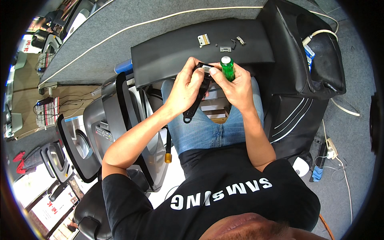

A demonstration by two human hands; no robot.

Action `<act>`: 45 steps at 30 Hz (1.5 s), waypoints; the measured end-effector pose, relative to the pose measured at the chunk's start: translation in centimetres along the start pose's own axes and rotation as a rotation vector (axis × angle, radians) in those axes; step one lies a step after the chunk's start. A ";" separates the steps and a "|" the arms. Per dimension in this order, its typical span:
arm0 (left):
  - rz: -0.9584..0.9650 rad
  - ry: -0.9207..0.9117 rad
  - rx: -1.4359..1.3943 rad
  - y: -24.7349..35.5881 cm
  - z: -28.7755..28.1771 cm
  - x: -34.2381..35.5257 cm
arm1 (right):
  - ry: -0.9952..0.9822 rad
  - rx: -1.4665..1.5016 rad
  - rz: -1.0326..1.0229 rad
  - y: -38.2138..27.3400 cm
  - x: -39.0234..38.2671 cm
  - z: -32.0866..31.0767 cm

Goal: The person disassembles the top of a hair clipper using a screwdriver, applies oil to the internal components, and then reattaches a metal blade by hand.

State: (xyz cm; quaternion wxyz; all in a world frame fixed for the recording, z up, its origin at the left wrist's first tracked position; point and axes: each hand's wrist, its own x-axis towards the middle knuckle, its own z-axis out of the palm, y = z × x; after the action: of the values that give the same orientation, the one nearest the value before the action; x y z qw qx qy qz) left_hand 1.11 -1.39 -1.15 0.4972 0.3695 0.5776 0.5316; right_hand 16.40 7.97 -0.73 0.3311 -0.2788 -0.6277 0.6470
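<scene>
We hold a black clipper (193, 107) at the upper middle of the frame.
Our left hand (184, 90) curls tight around it. Our right hand (239, 90) curls around a green handle (228, 72) with a white end, its thumb at the metal piece (207, 69) on the clipper's top. Just above, small metal bits (203, 40) lie on the black padded surface (168, 52). Below the clipper we see blue jeans (200, 138).

head | left-side fisheye | from above | facing steeply down | near
</scene>
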 end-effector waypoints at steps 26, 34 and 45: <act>-0.048 0.035 -0.002 0.8 0.1 0.1 | -0.012 0.010 -0.027 0.5 0.0 0.0; -0.071 0.014 -0.014 0.8 -0.2 0.1 | 0.011 -0.022 -0.017 0.6 0.0 0.1; -0.027 0.032 -0.004 0.1 0.1 0.1 | 0.025 -0.061 -0.039 0.4 0.0 0.2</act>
State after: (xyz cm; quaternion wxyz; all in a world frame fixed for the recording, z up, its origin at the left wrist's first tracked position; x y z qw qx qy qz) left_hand 1.19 -1.26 -1.10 0.4955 0.3522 0.5895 0.5319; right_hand 16.17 7.83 -1.12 0.3427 -0.2847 -0.6484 0.6173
